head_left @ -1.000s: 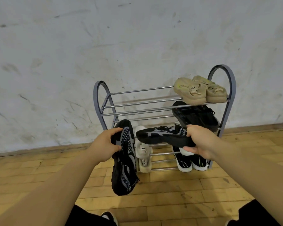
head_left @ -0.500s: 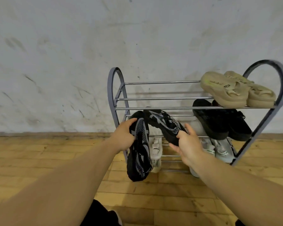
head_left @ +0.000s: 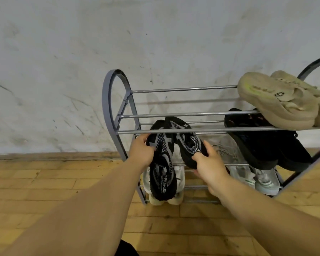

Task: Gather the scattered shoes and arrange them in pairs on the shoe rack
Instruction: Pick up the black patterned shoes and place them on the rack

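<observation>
I note the left hand clamped on one black mesh shoe, the right hand on its mate, both at the rack middle shelf. Likely light, soft; grip at heels.

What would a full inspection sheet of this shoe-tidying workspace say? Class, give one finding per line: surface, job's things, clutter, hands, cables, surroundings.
Surface: wooden plank floor, bare where visible.
Job's things: metal shoe rack against the wall; beige slip-ons paired on the top tier at its right end; black shoes paired on the middle tier; white sneakers on the bottom tier; a pale pair at bottom left, mostly hidden.
Clutter: nothing seen.
Hands: left hand grips one black mesh shoe, heel hanging down; right hand holds its mate, toe under the top rails at the middle tier.
Cables: nothing seen.
Surroundings: scuffed white wall.
</observation>
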